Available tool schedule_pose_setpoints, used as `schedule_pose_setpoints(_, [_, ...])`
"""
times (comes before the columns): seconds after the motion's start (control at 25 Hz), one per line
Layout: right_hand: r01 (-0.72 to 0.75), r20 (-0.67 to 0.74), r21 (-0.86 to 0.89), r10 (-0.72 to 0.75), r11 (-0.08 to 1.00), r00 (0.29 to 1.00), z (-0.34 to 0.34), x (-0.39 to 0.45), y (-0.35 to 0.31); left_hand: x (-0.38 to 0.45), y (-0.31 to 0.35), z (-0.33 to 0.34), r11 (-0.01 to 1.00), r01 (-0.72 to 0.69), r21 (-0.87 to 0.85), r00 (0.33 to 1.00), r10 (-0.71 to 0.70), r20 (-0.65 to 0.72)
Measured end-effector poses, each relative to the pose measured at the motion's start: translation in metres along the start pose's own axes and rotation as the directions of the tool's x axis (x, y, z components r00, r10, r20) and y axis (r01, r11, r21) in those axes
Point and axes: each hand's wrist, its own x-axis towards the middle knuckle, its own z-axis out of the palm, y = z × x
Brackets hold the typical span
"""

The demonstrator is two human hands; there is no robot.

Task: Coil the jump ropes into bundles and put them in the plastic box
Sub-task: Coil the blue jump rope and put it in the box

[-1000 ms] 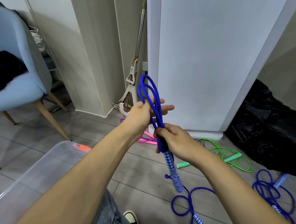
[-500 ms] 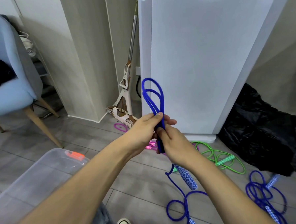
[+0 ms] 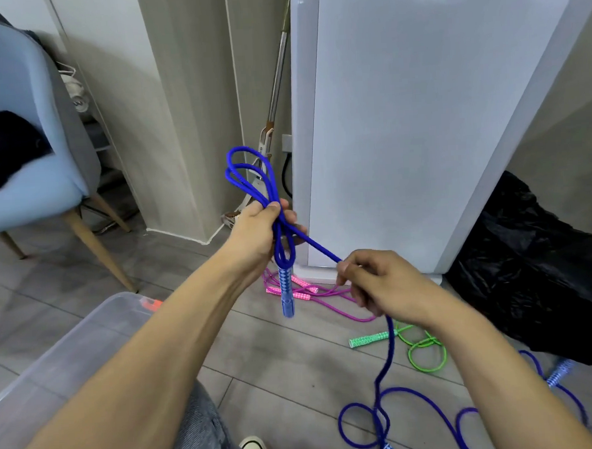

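My left hand [image 3: 258, 234] grips a blue jump rope [image 3: 251, 178] where its loops cross; two loops stand up above the fist and a checkered blue handle [image 3: 286, 290] hangs below it. A taut strand runs down and right to my right hand [image 3: 376, 285], which pinches it. Below that hand the rope drops to loose coils on the floor [image 3: 380, 415]. The clear plastic box [image 3: 78, 345] with an orange latch sits at lower left, under my left forearm.
A pink rope [image 3: 326, 298], a green rope [image 3: 424, 351] and another blue rope [image 3: 559, 375] lie on the grey tiles. A white appliance [image 3: 419, 121] and a black bag [image 3: 530, 267] stand ahead and right, a mop [image 3: 274, 98] leans in the corner, and a blue chair [image 3: 26, 152] is at left.
My right hand has left the bundle and slid down and right along the rope, drawing a strand taut. The handle now hangs straight below my left hand.
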Motion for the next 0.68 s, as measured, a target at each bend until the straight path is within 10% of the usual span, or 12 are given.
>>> schedule_pose_setpoints(0.4, [-0.205, 0.143, -0.154, 0.227, 0.967, 0.963, -0.056, -0.016, 0.022, 0.018, 0.008, -0.030, 0.983, 0.094, -0.160, 0.984, -0.116, -0.134])
schedule_pose_setpoints(0.68, [0.116, -0.204, -0.235, -0.166, 0.965, 0.965, -0.051, -0.011, 0.007, -0.005, -0.011, -0.011, 0.840, 0.001, 0.543, 0.961, -0.151, 0.231])
